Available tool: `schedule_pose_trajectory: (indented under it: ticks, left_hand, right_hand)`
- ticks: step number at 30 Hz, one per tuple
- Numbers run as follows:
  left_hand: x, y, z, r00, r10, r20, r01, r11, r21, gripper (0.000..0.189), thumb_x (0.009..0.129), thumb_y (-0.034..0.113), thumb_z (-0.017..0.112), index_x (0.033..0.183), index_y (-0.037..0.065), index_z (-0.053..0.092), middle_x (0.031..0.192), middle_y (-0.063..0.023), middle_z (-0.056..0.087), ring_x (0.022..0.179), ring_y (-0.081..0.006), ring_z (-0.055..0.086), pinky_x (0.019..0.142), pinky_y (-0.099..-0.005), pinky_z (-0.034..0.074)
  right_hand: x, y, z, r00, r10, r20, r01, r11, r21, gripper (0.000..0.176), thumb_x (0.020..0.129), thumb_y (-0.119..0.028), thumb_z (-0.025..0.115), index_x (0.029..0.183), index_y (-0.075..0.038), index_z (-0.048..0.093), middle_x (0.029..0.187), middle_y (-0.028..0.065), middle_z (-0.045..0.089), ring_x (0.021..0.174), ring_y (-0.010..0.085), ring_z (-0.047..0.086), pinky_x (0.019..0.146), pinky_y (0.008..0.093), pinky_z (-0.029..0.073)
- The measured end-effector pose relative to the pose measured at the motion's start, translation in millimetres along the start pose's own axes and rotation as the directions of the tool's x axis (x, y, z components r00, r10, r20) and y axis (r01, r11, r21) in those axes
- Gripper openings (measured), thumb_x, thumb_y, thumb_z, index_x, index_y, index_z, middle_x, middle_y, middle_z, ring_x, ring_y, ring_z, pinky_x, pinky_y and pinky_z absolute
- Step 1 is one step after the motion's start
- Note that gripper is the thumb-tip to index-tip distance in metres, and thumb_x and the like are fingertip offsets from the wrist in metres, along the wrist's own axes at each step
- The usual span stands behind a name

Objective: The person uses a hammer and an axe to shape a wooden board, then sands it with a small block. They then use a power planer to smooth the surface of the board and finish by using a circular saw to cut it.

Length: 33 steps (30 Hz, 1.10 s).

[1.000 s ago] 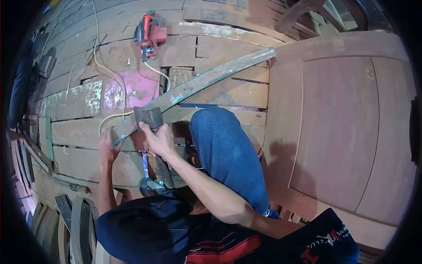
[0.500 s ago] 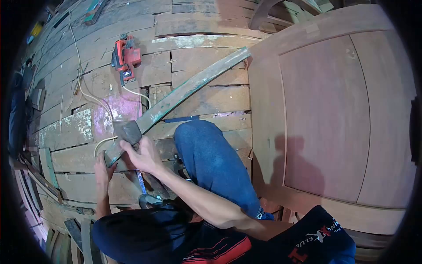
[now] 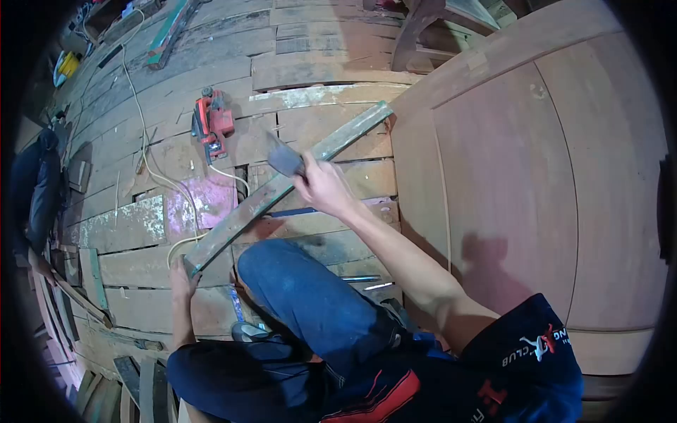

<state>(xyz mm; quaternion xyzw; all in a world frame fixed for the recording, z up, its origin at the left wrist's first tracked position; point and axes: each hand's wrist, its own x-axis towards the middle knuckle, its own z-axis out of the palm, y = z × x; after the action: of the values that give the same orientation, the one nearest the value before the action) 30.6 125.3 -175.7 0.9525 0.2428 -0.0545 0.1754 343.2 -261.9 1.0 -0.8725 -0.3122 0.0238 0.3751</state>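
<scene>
A long wooden strip point(image 3: 243, 215) with worn green paint along its edge lies slantwise over the floor, its far end by a large panelled wooden board point(image 3: 518, 190). My left hand point(image 3: 183, 280) grips the strip's near end, fingers wrapped around it. Above the strip's middle, my right hand point(image 3: 326, 187) is closed around a dark grey, broad, flat-headed tool point(image 3: 285, 159). Motion blurs this tool and its handle is hidden in my fist, so its exact kind does not show.
A red power planer point(image 3: 213, 123) with a pale cord rests on the plank floor point(image 3: 134, 264) beyond the strip. Another green-edged strip point(image 3: 171, 35) lies at the far left. A person point(image 3: 35, 187) in dark clothes is at the left edge. Scrap wood point(image 3: 144, 384) lies at the lower left.
My right hand has moved the grey tool up and rightward along the strip, away from my left hand. My left hand keeps hold of the strip's near end. The camera view has shifted slightly.
</scene>
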Motion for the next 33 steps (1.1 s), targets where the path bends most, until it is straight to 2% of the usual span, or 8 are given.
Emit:
schedule_pose_trajectory:
  ticks: [5, 11, 13, 15, 19, 24, 26, 33]
  left_hand:
    - [0, 11, -8, 0.997, -0.068, 0.044, 0.067, 0.997, 0.031, 0.084, 0.065, 0.012, 0.088, 0.136, 0.001, 0.045, 0.127, -0.0229, 0.055, 0.117, -0.0425, 0.054, 0.101, -0.0477, 0.046]
    - [4, -5, -1, 0.989, -0.080, 0.122, 0.083, 0.996, -0.024, 0.082, 0.065, 0.012, 0.088, 0.134, 0.001, 0.045, 0.125, -0.0251, 0.056, 0.115, -0.0445, 0.054, 0.100, -0.0496, 0.046]
    - [1, -5, 2, 0.999, 0.005, 0.048, -0.006, 1.000, 0.021, 0.080, 0.065, 0.011, 0.087, 0.133, 0.000, 0.045, 0.121, -0.0265, 0.057, 0.113, -0.0457, 0.055, 0.097, -0.0497, 0.047]
    - [0, -2, -2, 0.996, 0.084, 0.006, -0.084, 0.995, 0.061, 0.079, 0.067, 0.009, 0.086, 0.132, -0.001, 0.044, 0.118, -0.0284, 0.058, 0.109, -0.0477, 0.057, 0.093, -0.0497, 0.049]
    - [1, 6, -7, 0.998, -0.001, 0.068, -0.002, 0.999, 0.037, 0.078, 0.067, 0.010, 0.086, 0.132, -0.001, 0.044, 0.121, -0.0274, 0.057, 0.112, -0.0468, 0.056, 0.095, -0.0497, 0.048]
    - [0, 10, -7, 0.999, -0.002, 0.037, 0.000, 0.998, 0.055, 0.077, 0.068, 0.010, 0.085, 0.132, -0.001, 0.044, 0.122, -0.0265, 0.057, 0.113, -0.0459, 0.057, 0.096, -0.0492, 0.047]
    - [0, 9, -9, 0.999, 0.011, 0.046, -0.013, 0.999, 0.052, 0.079, 0.068, 0.011, 0.086, 0.134, 0.000, 0.044, 0.123, -0.0263, 0.057, 0.114, -0.0455, 0.056, 0.096, -0.0489, 0.048]
    - [4, -3, 8, 0.999, 0.041, 0.022, -0.042, 0.999, 0.008, 0.080, 0.064, 0.010, 0.087, 0.132, 0.000, 0.046, 0.121, -0.0230, 0.058, 0.113, -0.0445, 0.055, 0.098, -0.0497, 0.046]
  right_hand:
    - [-67, 129, 54, 0.977, 0.183, 0.105, -0.140, 0.934, -0.328, 0.031, 0.088, -0.022, 0.063, 0.108, -0.003, 0.048, 0.086, 0.0273, 0.068, 0.075, 0.0478, 0.066, 0.068, 0.0589, 0.051]
    - [-76, 177, 40, 0.960, 0.227, 0.161, -0.121, 0.862, -0.492, 0.037, 0.088, -0.029, 0.066, 0.109, -0.005, 0.047, 0.086, 0.0234, 0.069, 0.075, 0.0418, 0.069, 0.067, 0.0533, 0.053]
    - [-64, 193, 35, 0.943, 0.282, 0.178, -0.144, 0.826, -0.544, 0.041, 0.087, -0.031, 0.067, 0.111, -0.004, 0.048, 0.089, 0.0238, 0.070, 0.076, 0.0397, 0.071, 0.070, 0.0514, 0.055]
    - [-53, 212, 31, 0.961, 0.265, 0.074, -0.177, 0.803, -0.568, 0.041, 0.088, -0.031, 0.067, 0.111, -0.004, 0.048, 0.080, 0.0215, 0.070, 0.072, 0.0397, 0.071, 0.066, 0.0513, 0.056]
    - [-24, 243, 7, 0.944, 0.330, 0.012, -0.276, 0.810, -0.517, 0.041, 0.087, -0.033, 0.065, 0.109, -0.003, 0.047, 0.077, 0.0243, 0.069, 0.072, 0.0436, 0.069, 0.066, 0.0571, 0.055]
    - [8, 279, -15, 0.914, 0.403, -0.050, -0.378, 0.799, -0.468, 0.040, 0.090, -0.034, 0.064, 0.108, -0.002, 0.049, 0.089, 0.0289, 0.069, 0.087, 0.0476, 0.068, 0.078, 0.0589, 0.053]
    - [25, 249, -31, 0.847, 0.530, -0.045, -0.490, 0.745, -0.453, 0.042, 0.091, -0.035, 0.062, 0.113, -0.001, 0.052, 0.101, 0.0289, 0.069, 0.099, 0.0450, 0.068, 0.088, 0.0562, 0.052]
    - [52, 263, -26, 0.790, 0.585, -0.182, -0.604, 0.694, -0.391, 0.048, 0.090, -0.037, 0.062, 0.117, 0.002, 0.053, 0.109, 0.0290, 0.068, 0.105, 0.0440, 0.066, 0.092, 0.0535, 0.052]
